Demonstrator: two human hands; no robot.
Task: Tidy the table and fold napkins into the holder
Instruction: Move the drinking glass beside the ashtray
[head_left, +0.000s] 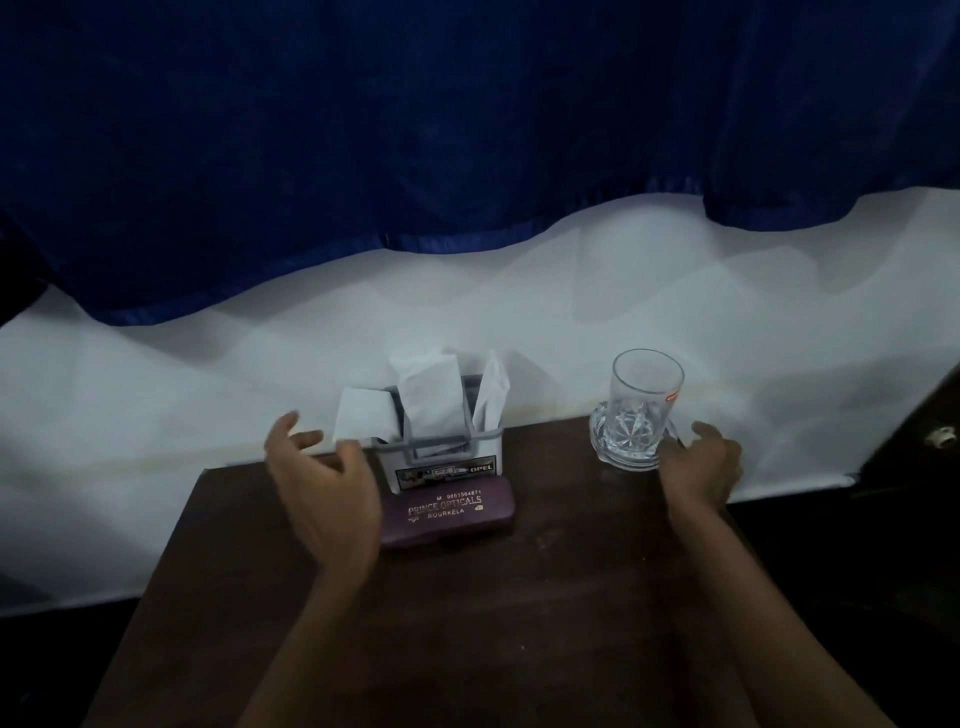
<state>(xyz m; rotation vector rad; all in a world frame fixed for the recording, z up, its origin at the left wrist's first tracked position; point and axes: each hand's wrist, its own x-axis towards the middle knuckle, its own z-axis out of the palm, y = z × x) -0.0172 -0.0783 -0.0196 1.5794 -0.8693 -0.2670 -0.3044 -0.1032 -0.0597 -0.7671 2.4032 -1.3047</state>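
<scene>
Head view: white plastic napkin holder stands at the far edge of the dark wooden table, white paper napkins upright inside. Left hand just beside it, fingers spread, empty. Right hand relaxed, empty, near clear drinking glass.

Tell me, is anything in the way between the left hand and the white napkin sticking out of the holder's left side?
Nothing visible. The open left hand is right beside the white paper napkin at the left side of the grey-and-white plastic holder. The purple spectacle case lies in front of the holder, not between them.
</scene>
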